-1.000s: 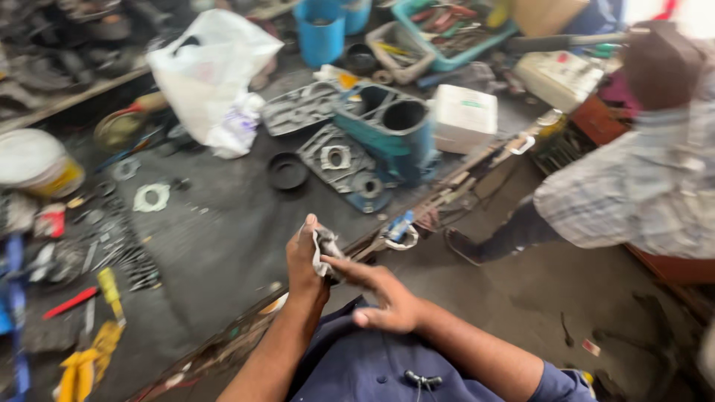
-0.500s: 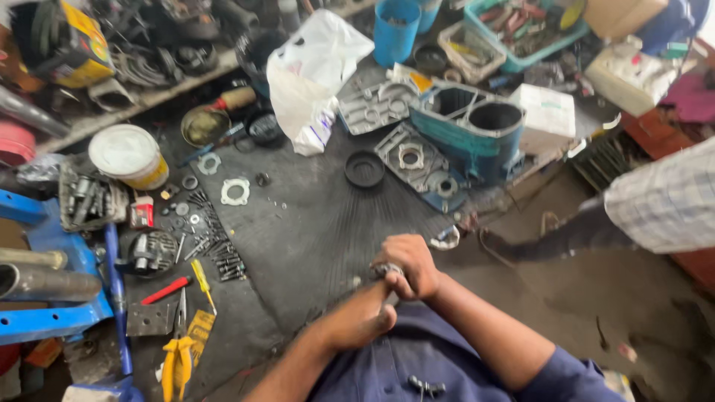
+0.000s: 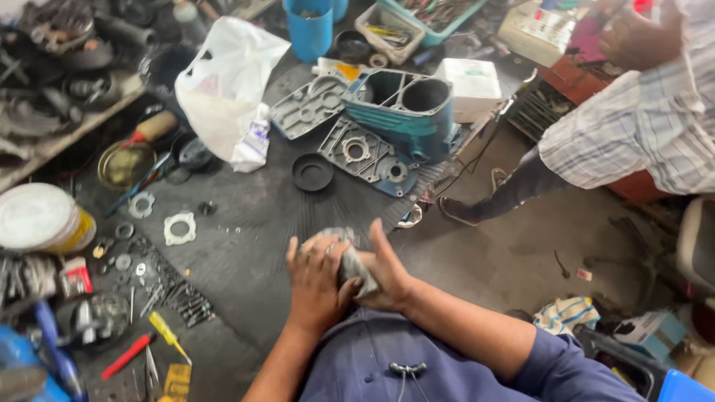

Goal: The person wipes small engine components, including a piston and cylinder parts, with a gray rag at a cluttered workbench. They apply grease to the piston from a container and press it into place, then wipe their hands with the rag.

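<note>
Both my hands are together just above my lap, low in the middle of the view. My left hand (image 3: 316,279) is wrapped over a small grey metal part (image 3: 344,253), fingers curled across its top, and my right hand (image 3: 387,275) cups it from the other side, thumb sticking up — so the piece is gripped between the two palms, mostly hidden. What kind of part it is, I cannot tell.

Out in front, on the dark rubber mat (image 3: 253,231), a black round cap (image 3: 312,172) lies on its own, and further off sits the teal engine block (image 3: 406,112) with grey cover plates (image 3: 309,110) beside it. A white plastic bag (image 3: 227,85) slumps to the far left of that. Nearer, on my left, a white gasket ring (image 3: 179,228) lies flat, with a spread of small bits and a yellow-handled screwdriver (image 3: 165,332) — a red-handled one (image 3: 126,356) lies next to it. Over on the right, another person in a checked shirt (image 3: 640,126) stands by the mat's edge.
</note>
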